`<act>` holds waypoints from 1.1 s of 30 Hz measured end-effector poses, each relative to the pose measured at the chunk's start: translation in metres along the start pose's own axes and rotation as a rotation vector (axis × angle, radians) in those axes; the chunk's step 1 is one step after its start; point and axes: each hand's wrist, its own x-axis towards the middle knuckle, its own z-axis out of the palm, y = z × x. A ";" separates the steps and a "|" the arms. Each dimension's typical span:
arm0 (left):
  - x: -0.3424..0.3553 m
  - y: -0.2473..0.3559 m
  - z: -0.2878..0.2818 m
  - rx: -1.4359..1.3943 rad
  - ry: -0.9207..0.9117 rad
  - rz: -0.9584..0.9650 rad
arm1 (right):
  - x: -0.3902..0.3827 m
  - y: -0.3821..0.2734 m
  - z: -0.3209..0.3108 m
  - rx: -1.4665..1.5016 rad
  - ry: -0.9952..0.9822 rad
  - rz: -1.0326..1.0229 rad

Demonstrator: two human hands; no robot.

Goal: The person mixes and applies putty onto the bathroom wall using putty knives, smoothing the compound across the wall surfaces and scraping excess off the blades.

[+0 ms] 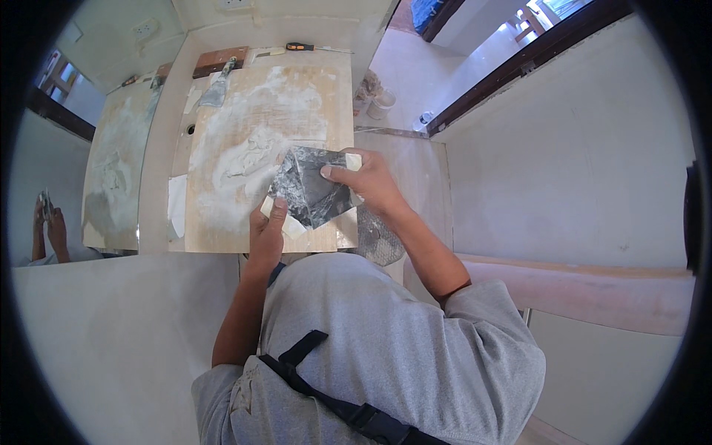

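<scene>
A dark grey sheet of what looks like sandpaper [326, 185] is held up between my two hands over the near part of a wooden board [339, 96]. White dust coats its left half, and pale cream edges show at its corners. My left hand [267, 233] pinches the lower left edge, thumb on top and fingers mostly hidden beneath. On the other side, my right hand [376, 184] grips the right edge, its thumb pressed flat on the dark face. White putty [256, 152] lies in a rough heap on the board, with white powder smeared around it.
At the board's far left, a scraper [216, 89] rests by a brown strip [210, 61]. A screwdriver [300, 47] lies along the back edge. A mirror [111, 170] stands at the left. Beyond the right edge, a white bucket [381, 104] sits on the floor near a doorway.
</scene>
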 end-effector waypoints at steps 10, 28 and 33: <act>0.009 0.022 0.015 0.241 0.033 0.014 | -0.004 0.009 0.010 -0.467 -0.082 -0.140; 0.020 0.041 0.018 0.276 -0.083 0.034 | -0.005 0.032 0.009 -0.377 -0.112 -0.197; 0.021 0.044 0.010 0.225 -0.071 0.027 | 0.003 0.018 0.000 -0.225 -0.081 -0.071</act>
